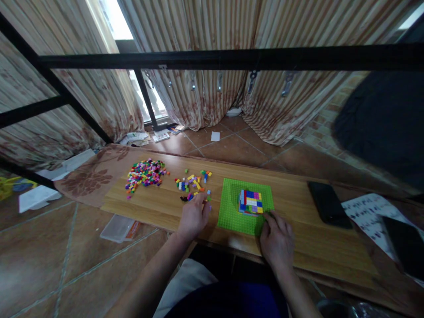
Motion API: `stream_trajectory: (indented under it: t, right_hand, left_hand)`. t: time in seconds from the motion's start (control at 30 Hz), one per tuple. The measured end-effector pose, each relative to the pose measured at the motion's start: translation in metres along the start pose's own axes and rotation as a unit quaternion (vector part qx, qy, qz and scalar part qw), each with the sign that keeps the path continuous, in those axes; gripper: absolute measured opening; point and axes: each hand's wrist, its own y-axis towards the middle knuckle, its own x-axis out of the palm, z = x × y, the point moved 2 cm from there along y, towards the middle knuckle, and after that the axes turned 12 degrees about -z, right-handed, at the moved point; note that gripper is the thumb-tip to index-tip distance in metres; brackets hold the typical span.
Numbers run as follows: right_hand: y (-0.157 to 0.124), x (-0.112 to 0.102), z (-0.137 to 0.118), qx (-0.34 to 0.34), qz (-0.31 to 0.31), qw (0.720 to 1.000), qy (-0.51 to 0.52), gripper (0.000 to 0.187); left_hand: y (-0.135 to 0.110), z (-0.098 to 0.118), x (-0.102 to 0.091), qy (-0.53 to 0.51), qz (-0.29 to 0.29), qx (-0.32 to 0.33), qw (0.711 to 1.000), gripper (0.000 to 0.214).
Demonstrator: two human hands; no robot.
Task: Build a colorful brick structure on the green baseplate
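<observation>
A small block of stacked toy bricks (251, 202), with a top of mixed colours, stands on a green studded baseplate (228, 212). My right hand (277, 236) lies at the baseplate's near right edge, its bent fingers beside the stack's corner; nothing shows in it. Over at the left, my left hand (194, 215) reaches to the near side of a scatter of loose bricks (192, 181). Its index finger points forward and the thumb is apart, with no brick visible between them. Some bricks by those fingertips are partly hidden.
A big heap of bricks (145, 174) lies on the wooden tabletop (298, 212) at the left. A black phone-like object (329, 204) and a printed sheet (367, 216) are at the right. On the floor sits a clear plastic box (116, 228). A black metal bar (212, 60) crosses beyond the table.
</observation>
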Motion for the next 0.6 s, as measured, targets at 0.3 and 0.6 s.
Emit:
stream_trajectory:
  t: [0.3, 0.6]
  right_hand:
    - [0.001, 0.000, 0.000, 0.003, 0.001, 1.000, 0.004, 0.034]
    - [0.001, -0.001, -0.003, -0.001, 0.004, 1.000, 0.001, 0.034]
  left_hand:
    - [0.011, 0.067, 0.031, -0.068, -0.098, 0.070, 0.990, 0.016]
    - [0.025, 0.087, 0.038, 0.030, -0.147, 0.042, 0.988, 0.013]
